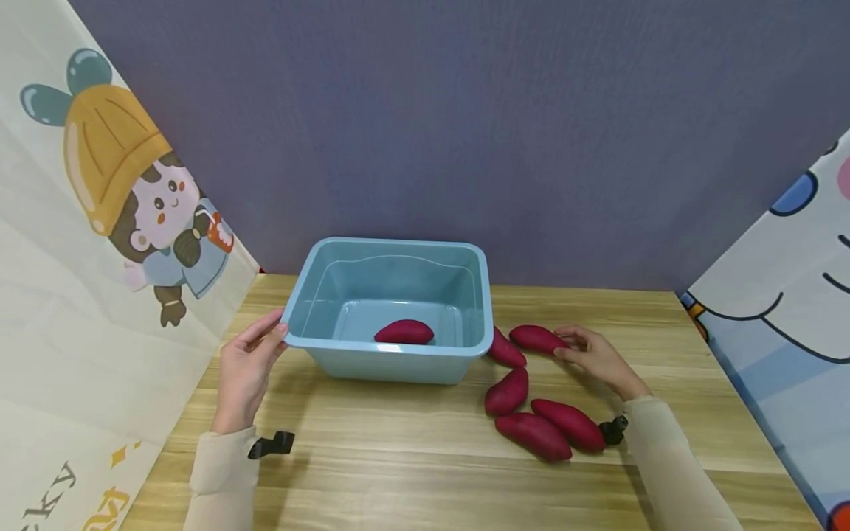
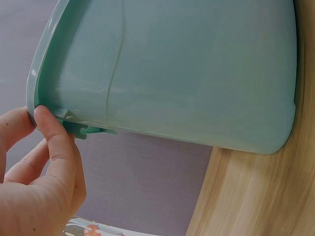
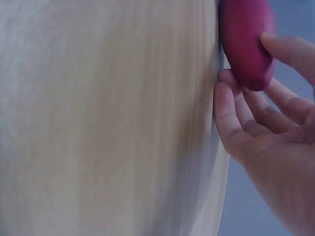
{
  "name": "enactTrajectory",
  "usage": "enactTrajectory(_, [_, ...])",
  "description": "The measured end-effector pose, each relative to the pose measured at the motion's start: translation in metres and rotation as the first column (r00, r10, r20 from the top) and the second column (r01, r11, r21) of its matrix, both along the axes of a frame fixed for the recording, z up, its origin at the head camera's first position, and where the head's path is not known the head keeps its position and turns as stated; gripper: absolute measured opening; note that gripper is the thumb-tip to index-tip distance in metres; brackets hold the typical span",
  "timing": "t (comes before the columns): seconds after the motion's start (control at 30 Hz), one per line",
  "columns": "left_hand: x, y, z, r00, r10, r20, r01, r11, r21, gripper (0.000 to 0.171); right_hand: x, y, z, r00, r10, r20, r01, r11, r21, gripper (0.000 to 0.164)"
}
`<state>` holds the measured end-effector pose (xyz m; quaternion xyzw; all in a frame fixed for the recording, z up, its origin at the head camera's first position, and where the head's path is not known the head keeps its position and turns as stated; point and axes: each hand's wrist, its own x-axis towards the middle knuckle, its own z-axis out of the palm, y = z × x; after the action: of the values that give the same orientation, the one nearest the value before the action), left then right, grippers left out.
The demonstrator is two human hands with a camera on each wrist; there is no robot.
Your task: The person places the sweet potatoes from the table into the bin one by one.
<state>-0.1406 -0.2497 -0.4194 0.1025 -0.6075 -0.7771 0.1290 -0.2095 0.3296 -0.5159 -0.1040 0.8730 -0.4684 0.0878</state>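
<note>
At the near left corner, my left hand pinches the rim of a light blue plastic basin; the left wrist view shows thumb and fingers on that rim. Inside the basin lies one red-skinned sweet potato. To the basin's right, my right hand holds another sweet potato by its right end. Seen from the right wrist, the thumb presses one side of this sweet potato and the fingers curl behind its tip.
Several more sweet potatoes lie on the wooden table: one partly hidden by the basin, one nearer, and a touching pair closest to me. A purple-grey wall rises behind; printed cloths hang at both sides.
</note>
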Motion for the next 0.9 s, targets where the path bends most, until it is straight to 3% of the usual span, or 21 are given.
enactTrajectory(0.27, [0.001, 0.000, 0.001, 1.000, -0.004, 0.007, 0.004, 1.000, -0.011, 0.046, 0.000, 0.002, 0.004, 1.000, -0.003, -0.004, 0.003, 1.000, 0.005, 0.052])
enactTrajectory(0.47, [0.001, -0.002, 0.000, 1.000, -0.013, -0.012, 0.013, 1.000, 0.008, 0.047, 0.001, 0.000, 0.017, 0.999, -0.002, -0.052, 0.004, 0.999, 0.036, 0.051])
enactTrajectory(0.9, [-0.001, -0.003, -0.002, 1.000, -0.027, -0.006, 0.027, 1.000, 0.014, 0.046, 0.003, -0.011, 0.070, 0.997, -0.012, -0.082, 0.020, 0.995, 0.102, 0.057])
